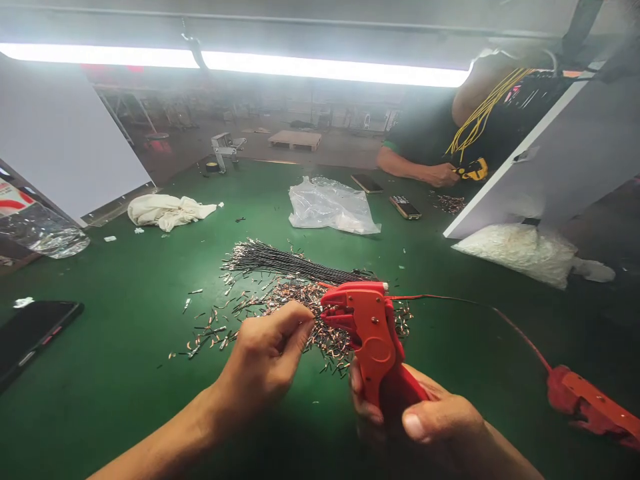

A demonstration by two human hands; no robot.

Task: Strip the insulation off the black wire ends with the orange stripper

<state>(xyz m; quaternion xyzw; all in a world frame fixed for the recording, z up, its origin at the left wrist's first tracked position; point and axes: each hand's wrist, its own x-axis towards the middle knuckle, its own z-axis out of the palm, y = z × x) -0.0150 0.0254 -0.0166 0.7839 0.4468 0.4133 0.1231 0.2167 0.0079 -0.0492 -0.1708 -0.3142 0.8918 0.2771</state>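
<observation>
My right hand (435, 413) is wrapped round the handles of a red wire stripper (375, 333), whose jaws point left. Just left of those jaws, my left hand (275, 347) is closed in a pinch between thumb and forefinger; what it pinches is too small to make out. Behind the tool lies a bundle of black wires (300, 263) with bared ends at the left. A heap of short wire scraps (295, 293) with copper showing is spread beneath the tool and my left fingertips.
On the green table (150, 280) are a clear plastic bag (330, 203), two phones at the back, a white cloth (167, 210), a black phone (35, 333), a bottle (45, 230) and another red tool (595, 403). Across it, a person's hand (443, 175) holds a yellow tool.
</observation>
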